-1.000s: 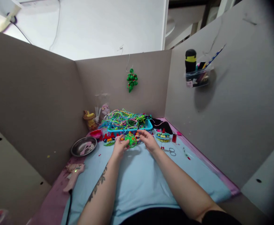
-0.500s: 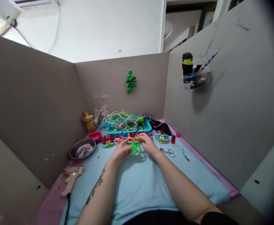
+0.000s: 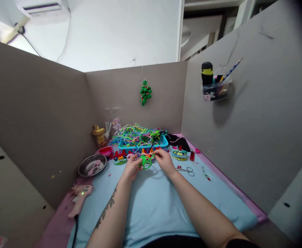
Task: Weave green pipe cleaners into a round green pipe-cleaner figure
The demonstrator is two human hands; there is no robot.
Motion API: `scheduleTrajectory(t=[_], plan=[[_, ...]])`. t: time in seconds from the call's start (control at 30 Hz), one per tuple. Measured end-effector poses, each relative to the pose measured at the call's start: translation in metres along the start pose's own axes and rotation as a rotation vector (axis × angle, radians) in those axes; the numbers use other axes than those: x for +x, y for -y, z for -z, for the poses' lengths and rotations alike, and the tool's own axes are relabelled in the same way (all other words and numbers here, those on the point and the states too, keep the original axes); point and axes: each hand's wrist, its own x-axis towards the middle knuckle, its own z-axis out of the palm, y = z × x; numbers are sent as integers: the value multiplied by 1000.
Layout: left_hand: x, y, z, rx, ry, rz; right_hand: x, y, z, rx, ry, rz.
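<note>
Above the blue cloth, my left hand (image 3: pixel 131 168) grips a bright green pipe cleaner piece (image 3: pixel 146 161), bunched near the fingers with loose loops on its right side. My right hand (image 3: pixel 164 162) has thumb and fingertips pinched on a strand at the right end of the same piece. Just behind both hands runs a row of colourful pipe cleaner figures (image 3: pixel 121 156), partly covered by my fingers. Beyond them a blue tray (image 3: pixel 163 141) is heaped with tangled pipe cleaners (image 3: pixel 137 133) in many colours.
Scissors (image 3: pixel 188 171) lie right of my right hand, near a blue-and-yellow figure (image 3: pixel 179 154). At left are a metal bowl (image 3: pixel 82 168) and a pink glue gun (image 3: pixel 81 201) with a cord. Grey partitions (image 3: pixel 132 91) enclose the table; a clear organiser (image 3: pixel 214 93) hangs at right.
The green piece has shifted slightly left and been turned. My right hand has gone from reaching over it with fingers extended to pinching its strand. The camera view has tilted slightly.
</note>
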Motion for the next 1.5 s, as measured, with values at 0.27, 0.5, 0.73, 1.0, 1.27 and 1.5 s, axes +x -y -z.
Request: scheduleTrajectory(t=[0.27,0.5,0.73,1.0,1.27,1.5], plan=[[-3,0,-2,18,31,4,0,-8,-6,60,46,-43],[-6,-2,-4,18,55,7,-3,8,-4,7,206,100],[-2,2,-1,28,59,-35,-5,2,-17,146,306,-128],[-3,1,-5,-42,-17,-124,-14,7,-21,-75,319,-64],[-9,-2,-11,-118,-14,-137,-20,7,-29,-108,121,-54],[-5,0,-7,-211,-6,-182,-19,18,-25,-177,0,172]])
